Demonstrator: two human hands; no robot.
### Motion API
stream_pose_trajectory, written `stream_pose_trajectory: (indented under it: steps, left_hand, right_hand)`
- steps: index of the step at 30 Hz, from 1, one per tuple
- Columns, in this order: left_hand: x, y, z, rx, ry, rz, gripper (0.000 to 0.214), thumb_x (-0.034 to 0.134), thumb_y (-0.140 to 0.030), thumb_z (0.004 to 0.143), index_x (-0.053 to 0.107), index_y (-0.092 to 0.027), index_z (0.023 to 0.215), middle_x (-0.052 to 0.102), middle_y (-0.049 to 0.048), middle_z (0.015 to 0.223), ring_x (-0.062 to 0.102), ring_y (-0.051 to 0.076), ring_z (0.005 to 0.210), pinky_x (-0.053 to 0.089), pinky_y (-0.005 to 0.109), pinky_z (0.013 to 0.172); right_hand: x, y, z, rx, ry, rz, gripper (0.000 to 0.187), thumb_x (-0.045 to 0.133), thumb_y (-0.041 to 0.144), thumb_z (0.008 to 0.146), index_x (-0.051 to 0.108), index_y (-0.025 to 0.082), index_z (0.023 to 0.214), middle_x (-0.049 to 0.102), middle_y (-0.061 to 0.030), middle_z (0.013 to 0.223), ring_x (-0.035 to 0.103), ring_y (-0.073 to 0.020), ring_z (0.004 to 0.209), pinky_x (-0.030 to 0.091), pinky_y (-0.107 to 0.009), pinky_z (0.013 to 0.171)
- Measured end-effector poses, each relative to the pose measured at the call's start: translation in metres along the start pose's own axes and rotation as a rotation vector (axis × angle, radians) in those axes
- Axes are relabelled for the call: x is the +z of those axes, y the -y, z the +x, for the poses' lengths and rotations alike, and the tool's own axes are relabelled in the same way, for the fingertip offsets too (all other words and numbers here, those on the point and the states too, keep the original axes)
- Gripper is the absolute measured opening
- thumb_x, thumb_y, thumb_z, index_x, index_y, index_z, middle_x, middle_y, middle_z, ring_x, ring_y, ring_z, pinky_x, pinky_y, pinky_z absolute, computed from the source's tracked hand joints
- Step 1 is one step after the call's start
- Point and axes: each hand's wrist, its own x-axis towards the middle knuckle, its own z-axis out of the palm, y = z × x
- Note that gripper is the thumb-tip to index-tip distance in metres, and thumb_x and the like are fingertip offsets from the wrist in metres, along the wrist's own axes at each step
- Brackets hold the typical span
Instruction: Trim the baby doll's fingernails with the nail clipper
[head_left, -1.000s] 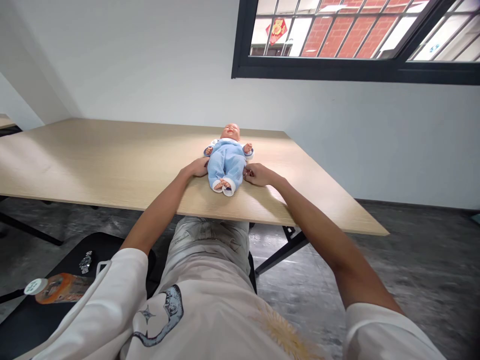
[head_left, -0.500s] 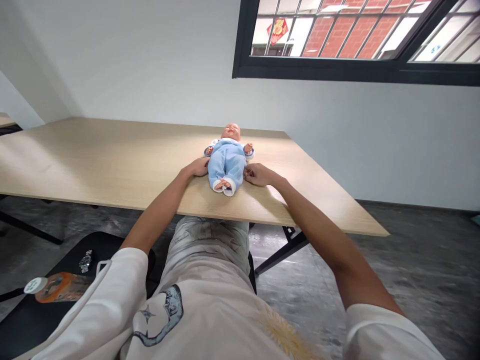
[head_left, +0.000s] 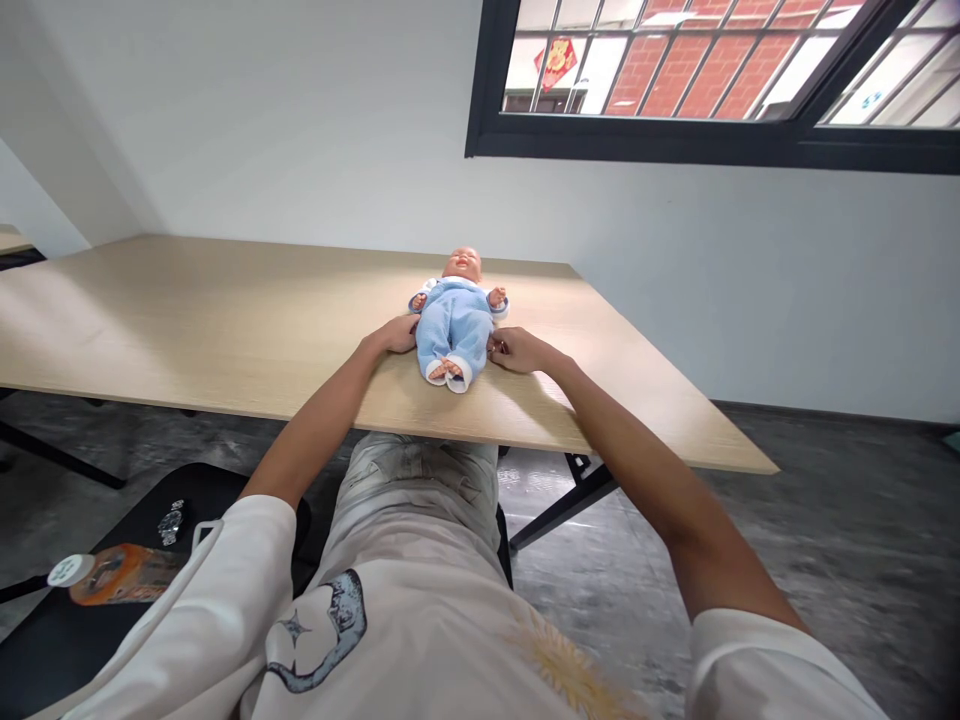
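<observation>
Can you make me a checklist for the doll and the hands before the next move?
1. Doll lying on its back, face up: ok.
2. Whole doll on the table, with its feet short of the near edge: ok.
3. Left hand and right hand on opposite sides of the doll, by its legs: ok.
4. Both hands gripping tightly: cannot tell, because some fingertips are hidden by the doll.
5. Bottle away from the doll, lying on the black chair: ok.
</observation>
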Motion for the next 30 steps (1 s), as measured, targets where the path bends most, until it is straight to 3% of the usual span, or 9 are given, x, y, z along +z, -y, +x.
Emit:
stream_pose_trajectory:
  steps: [16,30]
  left_hand:
    - [-0.001,0.002,0.001,-0.023,0.031,0.066,0.031,0.071,-0.034,0.082,0.077,-0.020,0.110,0.087,0.0143,0.132,0.079,0.035,0.119,0.064,0.044,0.108]
    - [-0.004,-0.016,-0.005,-0.059,0.007,0.027,0.034,0.077,-0.035,0.082,0.081,-0.020,0.112,0.088,0.0149,0.129,0.079,0.040,0.124,0.065,0.047,0.111]
  right_hand:
    - [-0.001,0.001,0.000,-0.001,0.002,-0.006,0.010,0.065,0.023,0.087,0.055,0.024,0.087,0.071,-0.0072,0.084,0.064,-0.0251,0.078,0.047,-0.034,0.079]
    - [-0.002,0.002,-0.001,0.003,0.008,-0.011,0.015,0.065,0.025,0.086,0.049,0.026,0.085,0.067,-0.0065,0.082,0.062,-0.0255,0.079,0.046,-0.035,0.078]
